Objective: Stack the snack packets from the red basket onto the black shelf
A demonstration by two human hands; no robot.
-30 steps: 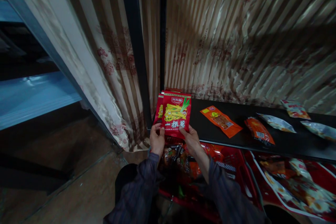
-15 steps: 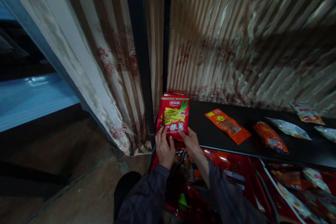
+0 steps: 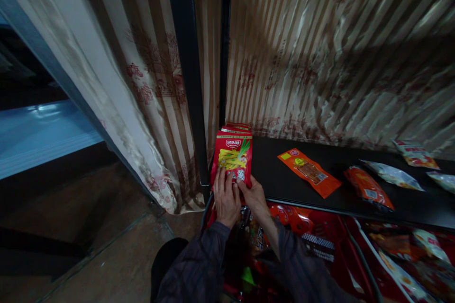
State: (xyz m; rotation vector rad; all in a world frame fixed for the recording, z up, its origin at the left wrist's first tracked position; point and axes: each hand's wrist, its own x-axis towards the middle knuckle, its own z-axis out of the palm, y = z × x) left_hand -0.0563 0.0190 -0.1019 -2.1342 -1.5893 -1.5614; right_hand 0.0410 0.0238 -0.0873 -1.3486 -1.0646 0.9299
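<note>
A red snack packet (image 3: 233,154) with yellow sticks and a green stalk printed on it lies on top of other red packets at the left end of the black shelf (image 3: 272,170). My left hand (image 3: 227,201) rests on the packet's lower left part, palm down, fingers stretched over its face. At the lower right corner my right hand (image 3: 255,197) grips the packet's edge, thumb on top; the fingers underneath are mostly hidden.
An orange packet (image 3: 309,172), a second orange one (image 3: 368,188) and several pale packets lie further right on the shelf. Below it are red baskets (image 3: 343,255) of snacks. A dark post (image 3: 192,75) and striped curtains (image 3: 284,57) stand behind and left.
The top red packet has shifted slightly left and down over the packets beneath. My left hand has slid further up over its face, and my right hand has moved slightly left with the corner.
</note>
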